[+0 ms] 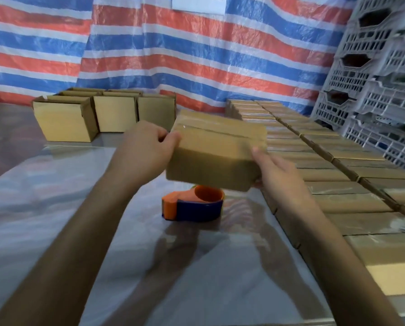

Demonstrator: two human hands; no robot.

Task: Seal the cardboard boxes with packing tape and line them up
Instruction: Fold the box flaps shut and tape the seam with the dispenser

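A taped box [216,151] tilted above the orange-and-blue tape dispenser [193,205]; sealed boxes [338,161] lined the table's [55,196] right edge.

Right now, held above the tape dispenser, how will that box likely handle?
The cardboard box is probably stiff: its faces look flat. Likely light: the left hand and right hand hold it just by its ends. Its taped top looks glossy, perhaps slippery.

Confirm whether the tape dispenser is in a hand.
No, the tape dispenser sits on the table while the left hand and right hand grip a cardboard box.
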